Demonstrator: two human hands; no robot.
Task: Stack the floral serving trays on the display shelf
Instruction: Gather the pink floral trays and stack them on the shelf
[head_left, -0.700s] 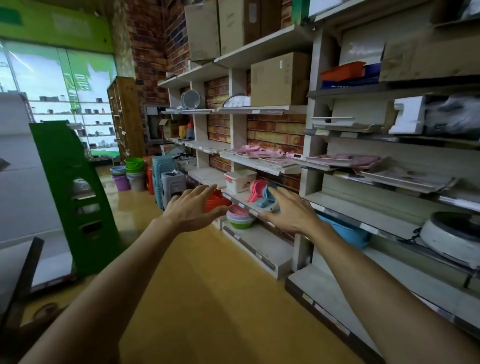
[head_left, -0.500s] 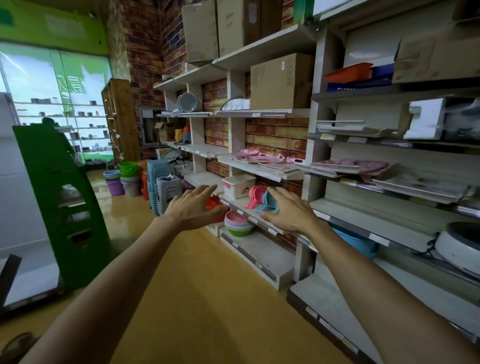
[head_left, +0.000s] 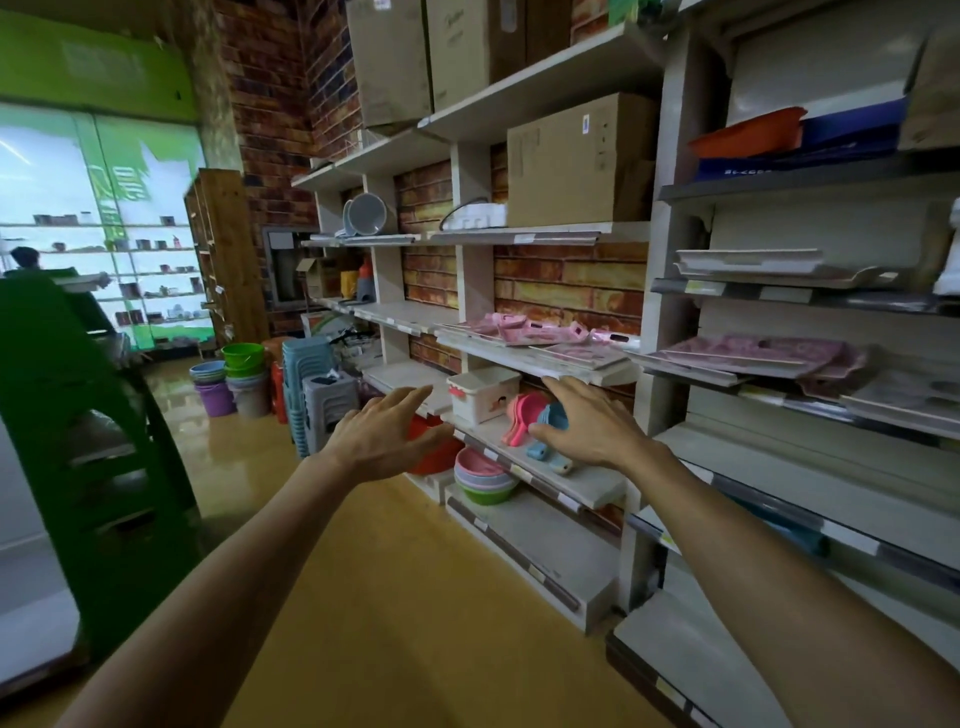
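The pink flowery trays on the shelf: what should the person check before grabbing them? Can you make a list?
1. Left hand free to take a tray: ok, fingers spread, holding nothing.
2. Right hand free: ok, open, holding nothing.
3. Trays in plain sight: ok, the pink floral trays lie on the slanted display shelf, above the right hand's fingertips.
4. Trays already neatly stacked: not ok, they overlap loosely and lie spread along the shelf.
5. Way up to the trays clear: ok, the white storage box and the pink and blue scoops sit one shelf lower.
6. Hands touching a tray: not ok, both hover short of them.
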